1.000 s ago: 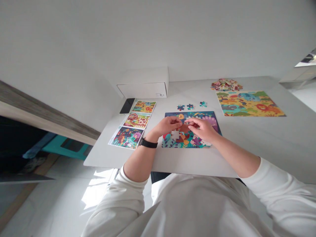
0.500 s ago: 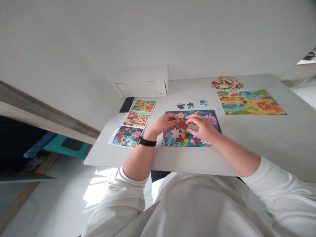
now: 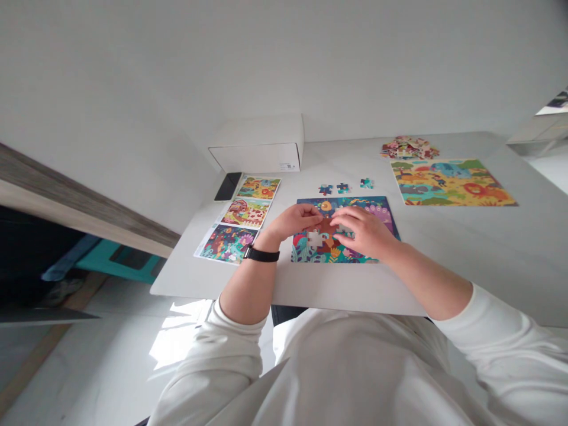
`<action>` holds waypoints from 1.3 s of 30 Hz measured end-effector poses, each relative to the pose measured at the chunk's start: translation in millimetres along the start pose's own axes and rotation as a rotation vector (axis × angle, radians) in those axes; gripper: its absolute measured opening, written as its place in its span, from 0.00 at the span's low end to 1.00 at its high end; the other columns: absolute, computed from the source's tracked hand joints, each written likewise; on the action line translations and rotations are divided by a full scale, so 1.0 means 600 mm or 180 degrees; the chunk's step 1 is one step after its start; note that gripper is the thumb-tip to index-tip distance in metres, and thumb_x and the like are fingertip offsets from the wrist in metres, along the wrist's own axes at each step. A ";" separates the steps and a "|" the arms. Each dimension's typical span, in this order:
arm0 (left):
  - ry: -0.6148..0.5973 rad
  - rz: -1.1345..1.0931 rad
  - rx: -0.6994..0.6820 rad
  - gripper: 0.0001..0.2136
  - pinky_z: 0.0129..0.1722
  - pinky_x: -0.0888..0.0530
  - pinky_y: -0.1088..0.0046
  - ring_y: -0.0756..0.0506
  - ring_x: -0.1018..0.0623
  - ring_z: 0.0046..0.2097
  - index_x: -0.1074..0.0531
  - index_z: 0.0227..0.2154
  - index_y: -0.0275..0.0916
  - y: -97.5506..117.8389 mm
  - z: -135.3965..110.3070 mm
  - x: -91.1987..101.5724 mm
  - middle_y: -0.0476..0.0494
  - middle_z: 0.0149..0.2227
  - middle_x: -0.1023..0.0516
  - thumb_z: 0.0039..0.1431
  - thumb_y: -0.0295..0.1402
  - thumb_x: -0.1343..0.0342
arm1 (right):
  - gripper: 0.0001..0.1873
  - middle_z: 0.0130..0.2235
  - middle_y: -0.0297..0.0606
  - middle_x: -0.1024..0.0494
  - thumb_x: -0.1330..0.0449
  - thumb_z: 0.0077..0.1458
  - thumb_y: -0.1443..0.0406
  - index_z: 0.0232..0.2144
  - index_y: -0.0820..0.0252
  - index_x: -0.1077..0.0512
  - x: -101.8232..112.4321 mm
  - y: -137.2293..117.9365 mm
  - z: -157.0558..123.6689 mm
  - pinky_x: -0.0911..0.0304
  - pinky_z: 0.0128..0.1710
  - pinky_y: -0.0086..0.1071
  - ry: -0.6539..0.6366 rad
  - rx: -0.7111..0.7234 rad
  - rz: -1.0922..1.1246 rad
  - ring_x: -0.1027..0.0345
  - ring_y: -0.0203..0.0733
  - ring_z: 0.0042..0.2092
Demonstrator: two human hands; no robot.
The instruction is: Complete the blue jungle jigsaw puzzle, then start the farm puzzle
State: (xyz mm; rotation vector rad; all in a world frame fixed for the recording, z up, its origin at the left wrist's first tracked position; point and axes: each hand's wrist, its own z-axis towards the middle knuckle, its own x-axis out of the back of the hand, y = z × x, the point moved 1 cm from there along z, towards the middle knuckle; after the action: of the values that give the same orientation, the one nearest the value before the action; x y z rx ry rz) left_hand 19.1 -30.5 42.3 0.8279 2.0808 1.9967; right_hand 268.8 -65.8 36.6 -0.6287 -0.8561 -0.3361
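A colourful, partly built jigsaw puzzle point(image 3: 381, 208) lies flat on the white table point(image 3: 465, 248) in front of me. One piece-shaped gap point(image 3: 315, 238) shows the table through it. My left hand point(image 3: 293, 222), with a black watch on its wrist, rests on the puzzle's left part with its fingers curled, and the fingertips touch the middle. My right hand point(image 3: 366, 232) lies over the middle right, fingers pressed together on a pale puzzle piece point(image 3: 342, 228). The fingertips of both hands almost meet. Three loose pieces point(image 3: 342, 188) lie just beyond the puzzle.
A finished animal puzzle point(image 3: 452, 182) lies at the right, with a heap of loose pieces point(image 3: 408, 148) behind it. At the left are three picture cards point(image 3: 239, 220) and a dark phone point(image 3: 228, 186). A white box point(image 3: 260, 145) stands against the wall.
Both hands have shifted slightly lower over the puzzle's middle. My right fingers now press flatter on the pale piece. Nothing else on the table has moved.
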 end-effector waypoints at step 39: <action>0.0190 0.2341 0.0365 0.16 0.35 0.30 0.71 0.44 0.21 0.38 0.22 0.41 0.41 -0.035 -0.003 0.038 0.48 0.38 0.18 0.51 0.40 0.30 | 0.12 0.50 0.45 0.17 0.32 0.65 0.65 0.49 0.52 0.13 -0.079 -0.007 0.002 0.32 0.56 0.46 -0.0720 -0.0008 -0.0227 0.26 0.53 0.52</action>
State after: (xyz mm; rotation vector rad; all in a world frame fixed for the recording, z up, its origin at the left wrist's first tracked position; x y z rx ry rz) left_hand -6.8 -20.9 28.4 1.7821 2.1283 2.2311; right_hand 236.8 -67.2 1.7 -0.6476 -1.0966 -0.3347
